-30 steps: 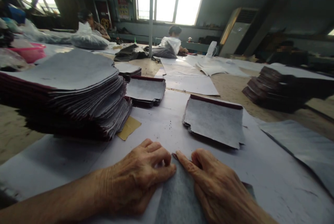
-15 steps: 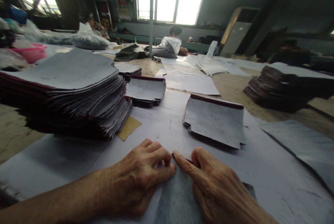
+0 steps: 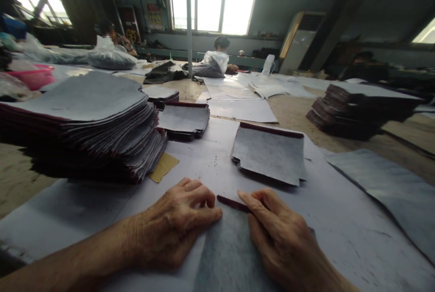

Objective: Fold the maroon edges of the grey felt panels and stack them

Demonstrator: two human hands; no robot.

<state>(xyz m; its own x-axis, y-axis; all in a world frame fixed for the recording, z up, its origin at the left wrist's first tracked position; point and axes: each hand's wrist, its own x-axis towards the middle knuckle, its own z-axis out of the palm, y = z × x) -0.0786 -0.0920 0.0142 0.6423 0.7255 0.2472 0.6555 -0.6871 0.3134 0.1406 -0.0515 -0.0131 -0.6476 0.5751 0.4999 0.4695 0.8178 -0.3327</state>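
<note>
A grey-backed sheet of material lies in front of me with a narrow dark red folded strip along its far edge. Curled fingers and a pressing thumb keep my left hand closed at the sheet's far left corner. My right hand grips the folded edge farther right, index finger beyond the strip and thumb on the near side. Its palm covers the sheet's right part. Just beyond, a small pile of similar folded pieces rests on white paper.
A tall stack of grey-backed pieces stands at left beside a yellow card scrap. Smaller piles sit behind it. Another stack and a loose grey sheet are at right. Several people sit across the table near a pole.
My right index finger has slid right from the sheet's left corner, exposing the dark red fold. My left hand keeps its hold. The view has turned slightly right.
</note>
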